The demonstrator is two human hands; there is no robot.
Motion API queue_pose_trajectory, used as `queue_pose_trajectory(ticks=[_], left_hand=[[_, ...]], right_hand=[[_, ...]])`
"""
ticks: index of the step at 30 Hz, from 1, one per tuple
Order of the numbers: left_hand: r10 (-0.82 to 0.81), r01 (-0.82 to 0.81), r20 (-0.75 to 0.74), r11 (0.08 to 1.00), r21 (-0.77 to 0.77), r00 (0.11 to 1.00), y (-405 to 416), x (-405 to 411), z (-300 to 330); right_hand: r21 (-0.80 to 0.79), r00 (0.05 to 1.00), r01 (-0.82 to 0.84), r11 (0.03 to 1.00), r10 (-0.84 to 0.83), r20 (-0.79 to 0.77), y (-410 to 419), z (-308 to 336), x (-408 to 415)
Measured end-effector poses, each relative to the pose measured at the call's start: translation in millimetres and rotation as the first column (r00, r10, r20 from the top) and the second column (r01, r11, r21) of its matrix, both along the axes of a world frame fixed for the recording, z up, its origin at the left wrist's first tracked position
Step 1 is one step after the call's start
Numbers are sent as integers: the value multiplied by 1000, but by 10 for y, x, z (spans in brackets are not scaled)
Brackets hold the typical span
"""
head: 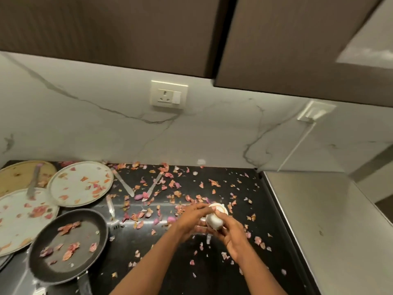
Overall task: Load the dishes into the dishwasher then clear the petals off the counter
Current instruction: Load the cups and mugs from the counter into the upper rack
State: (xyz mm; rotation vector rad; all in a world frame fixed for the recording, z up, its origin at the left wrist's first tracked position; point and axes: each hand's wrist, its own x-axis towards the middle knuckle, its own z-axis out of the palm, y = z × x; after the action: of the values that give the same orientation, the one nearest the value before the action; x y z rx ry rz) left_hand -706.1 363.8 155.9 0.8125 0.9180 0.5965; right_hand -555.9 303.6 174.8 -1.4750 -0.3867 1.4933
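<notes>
Both hands, left hand (191, 220) and right hand (231, 235), fingers clamped on the white cup (214, 218) right of the pan (68, 245), should carry it level.

Two bare forearms and hands over a kitchen counter.
Both arms are uncovered as far as the lower edge of the view, with no sleeve showing; the left hand (189, 220) and right hand (232, 237) wear no gloves, and neither wrist carries a watch or band.
</notes>
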Motion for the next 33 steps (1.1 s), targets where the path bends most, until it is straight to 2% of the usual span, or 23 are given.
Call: queue_pose_trajectory(ticks=[10,16,23,33], left_hand=[[-95,95,-104,995,-9,990,-953,1059,-5],[-200,202,-164,979,-10,966,-1727,1806,-100],[-358,351,-158,934,-68,920,-2731,2838,-223],[-579,570,-164,815,-103,798,-3607,3901,-245]], right_hand=[[14,977,204,979,-203,-65,-1158,-104,824],[17,952,305,952,-305,-14,-2138,-150,1392],[-29,857,516,856,-516,7,-3304,-353,2245],[-5,727,686,728,-686,21,-4377,-459,3101]])
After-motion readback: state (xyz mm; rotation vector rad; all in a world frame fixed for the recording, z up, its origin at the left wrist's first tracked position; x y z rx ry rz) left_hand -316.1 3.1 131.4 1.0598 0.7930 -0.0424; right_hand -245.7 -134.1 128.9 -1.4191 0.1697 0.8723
